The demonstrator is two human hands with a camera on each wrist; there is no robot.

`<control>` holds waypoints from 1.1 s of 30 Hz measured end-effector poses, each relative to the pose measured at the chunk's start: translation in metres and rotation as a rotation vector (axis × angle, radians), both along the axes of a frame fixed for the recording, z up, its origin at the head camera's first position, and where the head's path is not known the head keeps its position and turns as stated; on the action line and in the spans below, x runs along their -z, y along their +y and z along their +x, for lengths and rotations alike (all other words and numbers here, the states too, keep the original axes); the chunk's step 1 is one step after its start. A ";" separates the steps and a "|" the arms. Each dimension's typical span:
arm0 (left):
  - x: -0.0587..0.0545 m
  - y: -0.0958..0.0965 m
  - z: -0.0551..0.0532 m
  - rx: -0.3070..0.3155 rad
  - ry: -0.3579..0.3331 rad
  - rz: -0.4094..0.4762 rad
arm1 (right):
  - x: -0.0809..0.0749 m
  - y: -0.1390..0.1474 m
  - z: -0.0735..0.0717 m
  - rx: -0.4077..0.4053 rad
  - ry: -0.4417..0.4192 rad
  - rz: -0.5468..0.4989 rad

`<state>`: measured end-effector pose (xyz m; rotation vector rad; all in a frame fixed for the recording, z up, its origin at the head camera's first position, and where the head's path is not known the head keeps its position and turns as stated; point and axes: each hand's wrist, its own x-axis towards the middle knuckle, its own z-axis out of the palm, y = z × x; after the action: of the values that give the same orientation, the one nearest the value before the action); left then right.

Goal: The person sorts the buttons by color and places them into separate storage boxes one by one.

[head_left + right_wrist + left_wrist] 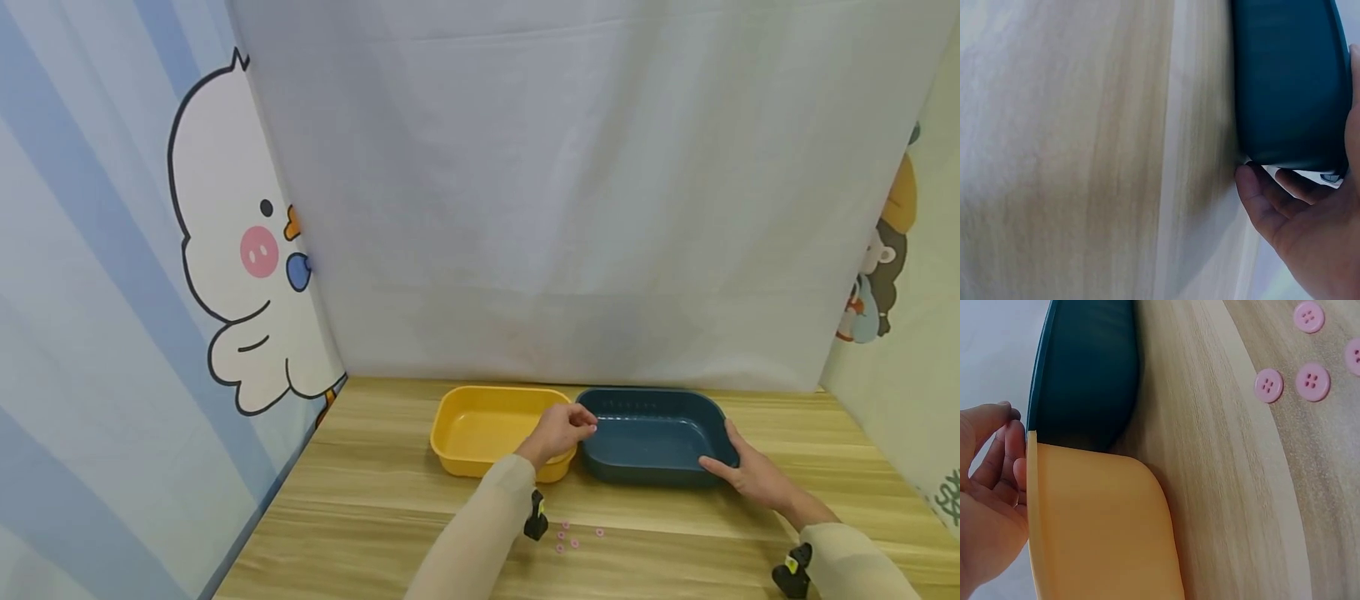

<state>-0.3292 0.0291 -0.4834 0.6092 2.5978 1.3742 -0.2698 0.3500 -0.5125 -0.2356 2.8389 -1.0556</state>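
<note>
A yellow basin (468, 468) and a dark teal basin (637, 477) stand side by side on the table. My left hand (561, 429) is over their adjoining rims, fingers curled and thumb tip close to a fingertip; whether something small is pinched there, I cannot tell. In the left wrist view the same hand (988, 500) shows beyond the rims. My right hand (757, 477) grips the right end of the teal basin, thumb over the rim; its fingers (1266, 200) curl against the outer wall. Several pink buttons (1313, 382) lie loose on the table in front.
The wood-grain table (352, 500) reaches back to a grey-white curtain (525, 208). A blue-striped cloth with a cartoon bird (225, 183) hangs at the left, and a pale printed cloth (900, 383) at the right. Black wrist cameras (536, 517) sit at both cuffs.
</note>
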 end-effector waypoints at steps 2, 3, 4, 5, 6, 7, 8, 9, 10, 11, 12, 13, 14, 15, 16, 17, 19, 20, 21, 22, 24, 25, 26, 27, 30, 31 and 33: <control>0.000 0.001 -0.002 0.003 0.012 -0.008 | -0.001 0.000 0.000 -0.002 0.001 -0.004; 0.000 0.002 -0.002 0.004 0.016 -0.012 | -0.001 0.000 0.000 -0.002 0.000 -0.009; -0.001 0.002 -0.003 0.005 0.021 -0.017 | -0.001 0.000 0.000 -0.003 -0.001 -0.012; -0.001 0.003 -0.004 0.005 0.022 -0.021 | -0.001 0.000 0.000 -0.003 -0.002 -0.015; -0.001 0.003 -0.004 0.006 0.026 -0.024 | -0.001 0.001 0.000 -0.003 -0.003 -0.017; -0.001 0.003 -0.005 0.006 0.028 -0.028 | -0.001 0.001 0.000 -0.004 -0.002 -0.018; 0.000 0.004 -0.006 0.005 0.023 -0.030 | -0.001 0.001 0.000 -0.005 -0.001 -0.018; 0.000 0.004 -0.006 0.005 0.020 -0.030 | -0.001 0.001 0.000 -0.004 0.000 -0.017; 0.000 0.004 -0.007 0.004 0.018 -0.028 | 0.000 0.001 0.000 -0.004 0.001 -0.017; 0.000 0.004 -0.007 0.003 0.015 -0.026 | 0.001 0.001 0.000 -0.004 0.001 -0.020; 0.000 0.004 -0.008 0.001 0.012 -0.024 | 0.001 0.001 0.000 -0.006 0.002 -0.021; 0.000 0.004 -0.008 0.000 0.006 -0.021 | 0.002 0.001 -0.001 -0.008 0.003 -0.025; 0.001 0.004 -0.009 -0.001 0.003 -0.019 | 0.002 0.001 -0.001 -0.009 0.002 -0.027; 0.001 0.004 -0.009 -0.001 0.003 -0.019 | 0.003 0.001 -0.001 -0.009 0.000 -0.031; 0.001 0.005 -0.010 -0.003 0.003 -0.019 | 0.003 0.000 -0.001 -0.010 -0.001 -0.034; 0.002 0.005 -0.011 -0.004 0.005 -0.020 | 0.003 0.000 -0.001 -0.010 -0.002 -0.037; 0.003 0.006 -0.012 -0.007 0.008 -0.021 | 0.003 0.000 -0.001 -0.012 -0.001 -0.041; 0.003 0.007 -0.013 -0.008 0.012 -0.023 | 0.002 0.000 -0.001 -0.013 -0.001 -0.044; 0.004 0.007 -0.013 -0.008 0.013 -0.021 | 0.001 -0.001 -0.001 -0.014 -0.001 -0.049; 0.004 0.008 -0.014 -0.008 0.014 -0.017 | 0.000 -0.001 -0.001 -0.015 -0.002 -0.051; 0.005 0.008 -0.015 -0.004 0.012 -0.008 | -0.001 -0.001 0.000 -0.015 -0.003 -0.053; 0.005 0.008 -0.015 -0.003 0.011 -0.006 | -0.001 -0.002 0.000 -0.013 -0.004 -0.050; 0.005 0.007 -0.015 -0.001 0.014 -0.004 | -0.001 -0.002 0.000 -0.013 -0.004 -0.048; 0.006 0.007 -0.016 0.000 0.014 -0.004 | -0.001 -0.002 0.000 -0.011 -0.004 -0.042; 0.005 0.005 -0.016 0.010 0.020 -0.004 | -0.002 -0.001 0.000 -0.007 -0.002 -0.040; 0.005 0.004 -0.016 0.016 0.020 -0.006 | -0.002 -0.001 0.000 -0.006 -0.001 -0.042; 0.003 0.001 -0.015 0.033 0.021 -0.012 | -0.002 0.000 0.000 -0.006 0.000 -0.046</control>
<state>-0.3442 0.0305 -0.4863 0.6652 2.5974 1.3491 -0.2693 0.3498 -0.5109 -0.2475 2.8145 -1.1211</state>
